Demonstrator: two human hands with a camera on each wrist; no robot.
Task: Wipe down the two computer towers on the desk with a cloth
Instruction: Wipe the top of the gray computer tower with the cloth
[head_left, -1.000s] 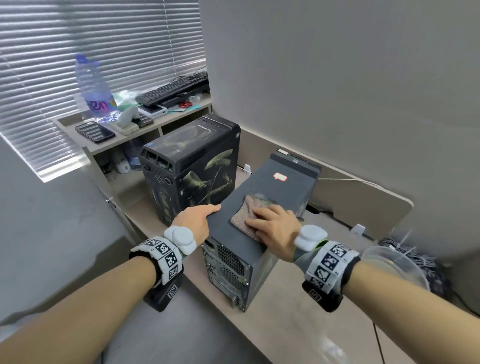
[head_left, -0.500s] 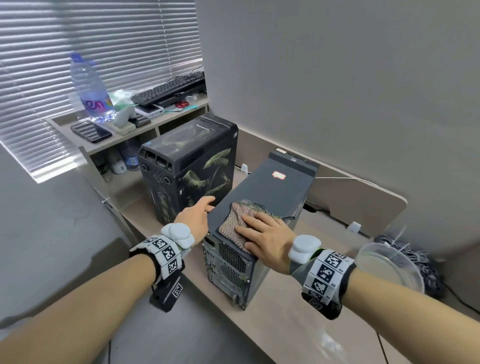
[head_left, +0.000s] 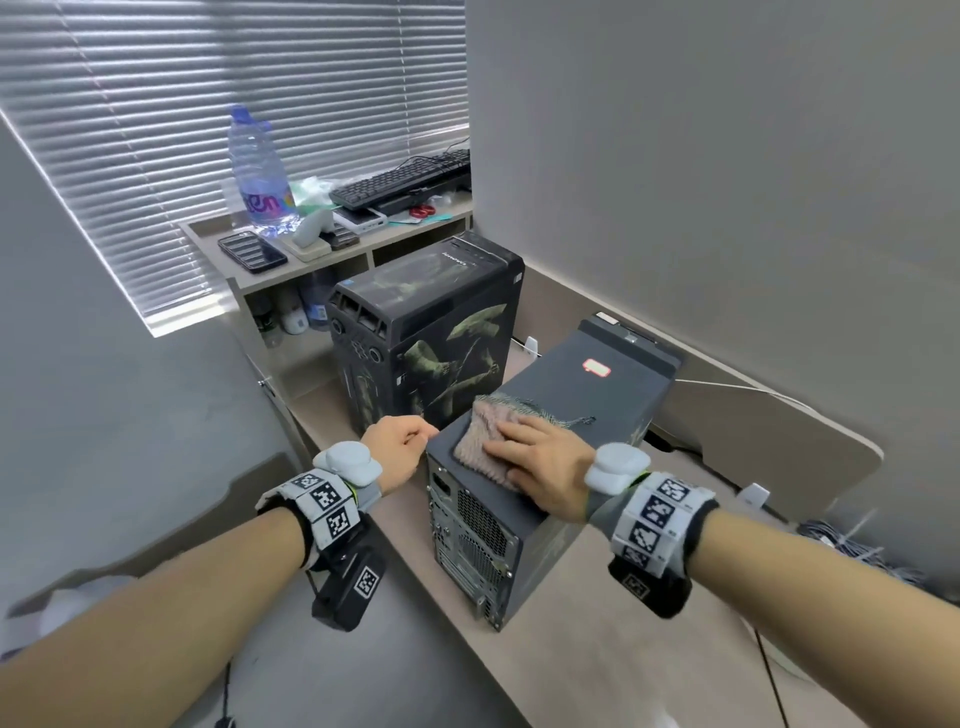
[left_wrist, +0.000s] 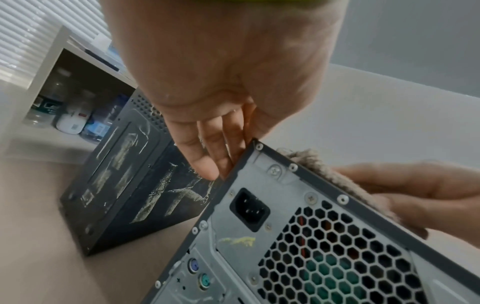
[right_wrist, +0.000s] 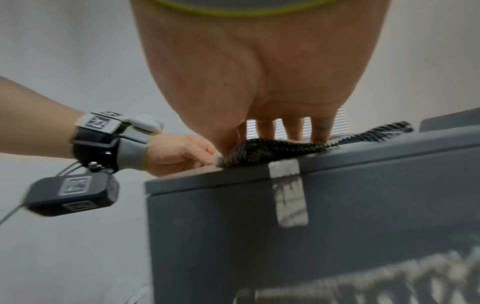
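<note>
Window blinds (head_left: 208, 130) fill the far left, above a shelf (head_left: 311, 262) carrying a water bottle (head_left: 260, 166) and keyboard (head_left: 402, 179). On the beige desk (head_left: 597, 649) stands the camouflage-patterned tower (head_left: 431, 332). Beside it, the left hand (head_left: 397, 452) touches the upper left edge of the grey tower (head_left: 566, 415), fingers loosely extended down its side. Further right, the right hand (head_left: 545, 462) lies flat, fingers straight and together, pressing the cloth (head_left: 485, 439) onto that tower's top near its rear end.
</note>
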